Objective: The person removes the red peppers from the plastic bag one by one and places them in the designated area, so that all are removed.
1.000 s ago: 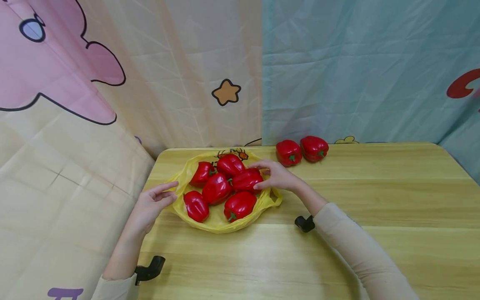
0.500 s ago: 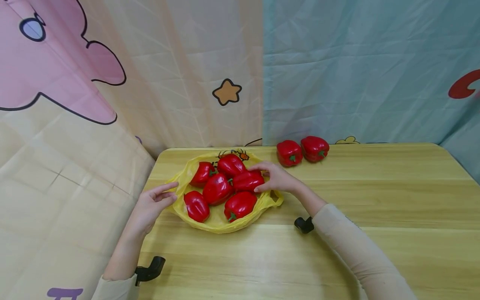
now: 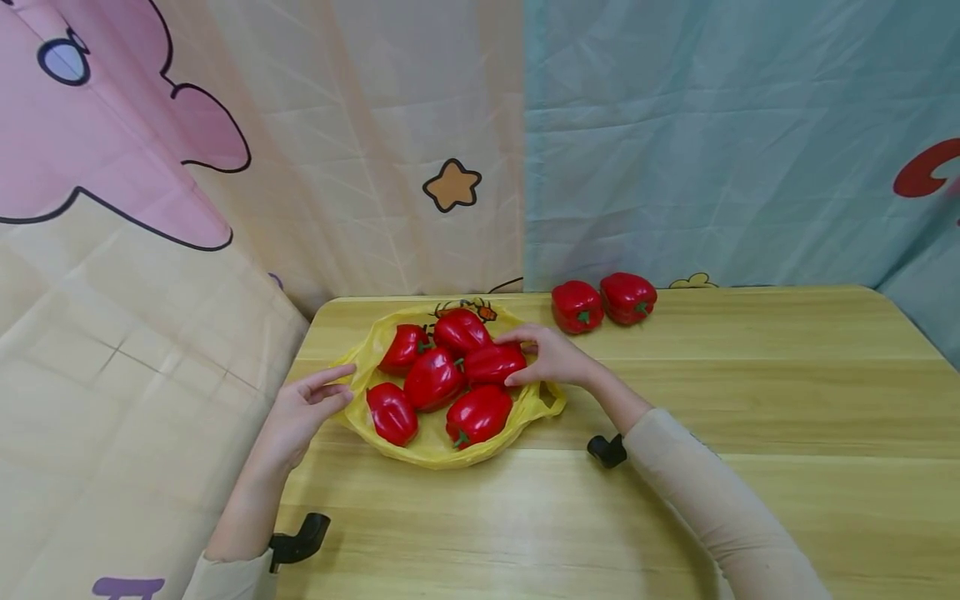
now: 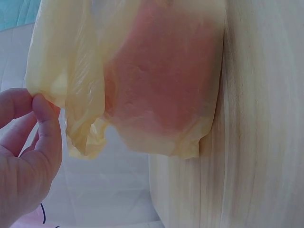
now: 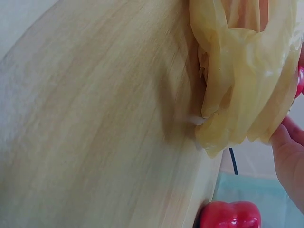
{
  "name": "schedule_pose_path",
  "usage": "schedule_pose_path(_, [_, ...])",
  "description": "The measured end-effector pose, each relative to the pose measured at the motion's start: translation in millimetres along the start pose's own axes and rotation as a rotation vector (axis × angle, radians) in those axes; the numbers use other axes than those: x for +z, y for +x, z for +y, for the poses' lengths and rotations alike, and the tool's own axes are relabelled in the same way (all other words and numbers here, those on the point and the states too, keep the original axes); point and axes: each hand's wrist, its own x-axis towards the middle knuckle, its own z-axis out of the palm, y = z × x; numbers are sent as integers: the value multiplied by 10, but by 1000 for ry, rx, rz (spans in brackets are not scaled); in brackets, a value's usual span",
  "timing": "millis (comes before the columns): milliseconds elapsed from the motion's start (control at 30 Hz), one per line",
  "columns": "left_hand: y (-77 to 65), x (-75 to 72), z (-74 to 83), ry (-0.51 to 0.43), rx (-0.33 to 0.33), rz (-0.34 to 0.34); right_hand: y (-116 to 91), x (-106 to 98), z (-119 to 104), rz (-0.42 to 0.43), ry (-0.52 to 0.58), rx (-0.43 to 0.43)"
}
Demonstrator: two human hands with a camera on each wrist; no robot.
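Pale wood-grain worktop (image 3: 450,533) spans the lower half of the head view. Nearest the viewer, beige sleeves (image 3: 712,492) enter at the lower left and lower right, with a black wrist mount (image 3: 300,540) at the left arm and another (image 3: 606,451) at the right. Further in, the left hand (image 3: 296,417), left of centre, pinches the rim of a yellow plastic bag (image 3: 442,460) between thumb and fingertip. The right hand (image 3: 558,357), right of centre, curves thumb and fingers about the held pepper (image 3: 491,364), inside the bag's right side. Five other red peppers (image 3: 433,379) lie in the bag's spread mouth.

The step in hand appears to be handling this pepper at the bag; its direction, in or out, cannot be told. The next move probably calls for a steady rim at left and, at right, either a clean release or a firmer grip.

Beyond the bag, upper right of centre, two loose peppers stand side by side near the rear edge: a left one (image 3: 577,307) and a right one (image 3: 628,297). Behind hangs a printed curtain (image 3: 637,125), bearing an orange star (image 3: 452,185).
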Motion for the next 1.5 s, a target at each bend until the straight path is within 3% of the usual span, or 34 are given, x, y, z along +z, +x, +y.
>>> schedule_pose_path(900, [38,-20,11,-11,26,3,-1,-72,-119,52,35,-61])
schedule_pose_path(1500, [12,-10,0,-12,4,-1,-53,-90,-307,100,78,-63])
